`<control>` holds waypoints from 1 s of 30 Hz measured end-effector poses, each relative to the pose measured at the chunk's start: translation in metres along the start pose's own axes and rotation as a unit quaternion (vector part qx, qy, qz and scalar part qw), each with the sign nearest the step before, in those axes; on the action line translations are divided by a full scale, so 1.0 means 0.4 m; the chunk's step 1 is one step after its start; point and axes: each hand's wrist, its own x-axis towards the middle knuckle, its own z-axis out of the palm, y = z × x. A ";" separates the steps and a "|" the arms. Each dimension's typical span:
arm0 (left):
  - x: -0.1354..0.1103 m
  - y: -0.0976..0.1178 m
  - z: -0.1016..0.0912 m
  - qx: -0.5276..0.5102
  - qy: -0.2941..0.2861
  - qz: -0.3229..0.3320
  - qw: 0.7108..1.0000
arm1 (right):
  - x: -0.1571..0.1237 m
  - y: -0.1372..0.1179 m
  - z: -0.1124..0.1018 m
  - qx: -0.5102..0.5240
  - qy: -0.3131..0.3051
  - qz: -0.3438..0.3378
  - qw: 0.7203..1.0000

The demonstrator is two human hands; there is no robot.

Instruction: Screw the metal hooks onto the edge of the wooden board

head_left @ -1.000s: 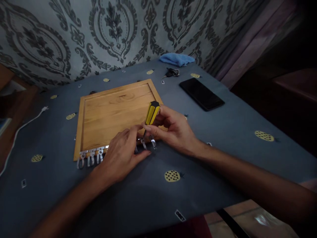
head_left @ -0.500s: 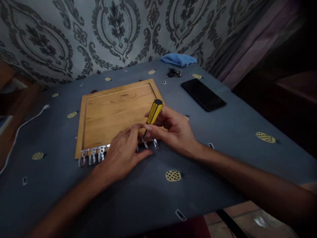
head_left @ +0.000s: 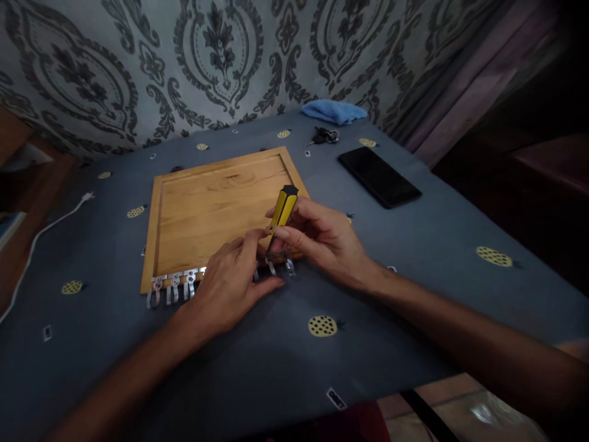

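Observation:
A wooden board (head_left: 221,209) with a raised frame lies on the table, a metal hook rail (head_left: 183,276) along its near edge. My left hand (head_left: 230,279) rests over the middle of that rail, thumb below the edge and fingers on top, hiding several hooks. Between the fingers and thumb of my right hand (head_left: 324,236) is a yellow and black screwdriver (head_left: 284,207). It leans with its handle up and its shaft pointing down at the rail's right part. The tip is hard to make out among the fingers.
A black phone (head_left: 379,176) lies to the right of the board. Behind it are a bunch of keys (head_left: 323,135) and a blue cloth (head_left: 334,111). A white cable (head_left: 43,230) runs along the left of the table (head_left: 257,362), whose cover has pineapple prints.
The screwdriver's handle has shifted slightly left in my right hand, and the fingers on it have moved a little. My left hand stays in place on the rail.

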 end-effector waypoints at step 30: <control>0.006 0.007 -0.013 0.024 -0.040 -0.034 0.998 | 0.011 -0.025 0.017 -0.013 0.031 0.000 0.999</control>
